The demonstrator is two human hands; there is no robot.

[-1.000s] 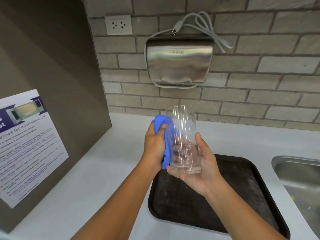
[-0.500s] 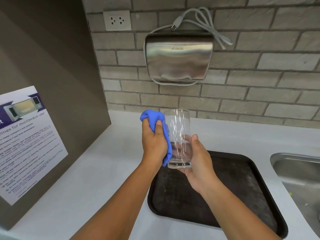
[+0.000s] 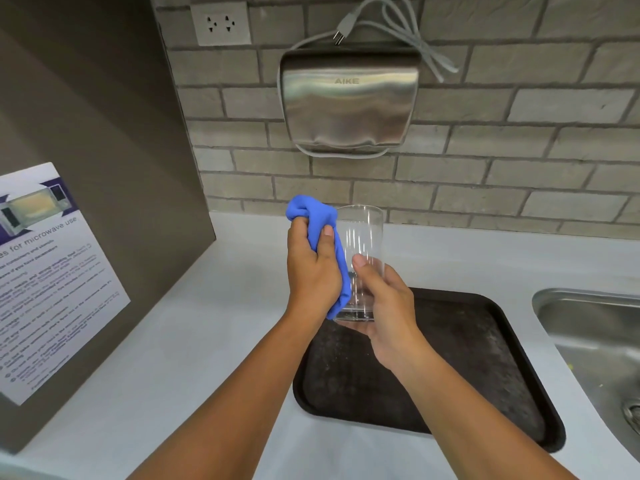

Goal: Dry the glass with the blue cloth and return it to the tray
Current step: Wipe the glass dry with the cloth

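Note:
A clear tall glass (image 3: 362, 237) is held upright above the far left corner of the dark tray (image 3: 485, 375). My right hand (image 3: 388, 303) grips its lower half from the right and cups its base. My left hand (image 3: 311, 271) is closed on a bunched blue cloth (image 3: 313, 216) and presses it against the glass's left side, from the rim down to the base. The cloth's lower tip hangs beside the bottom of the glass.
The tray lies on a pale counter (image 3: 173, 358). A steel sink (image 3: 602, 341) is at the right edge. On the brick wall hang a steel hand dryer (image 3: 349, 102) and a socket (image 3: 221, 24). A brown panel with a microwave notice (image 3: 48, 271) stands to the left.
The glass and both hands have sunk lower and drifted slightly away from me. My left hand has slid the cloth up the glass's left side, bunching it higher near the rim.

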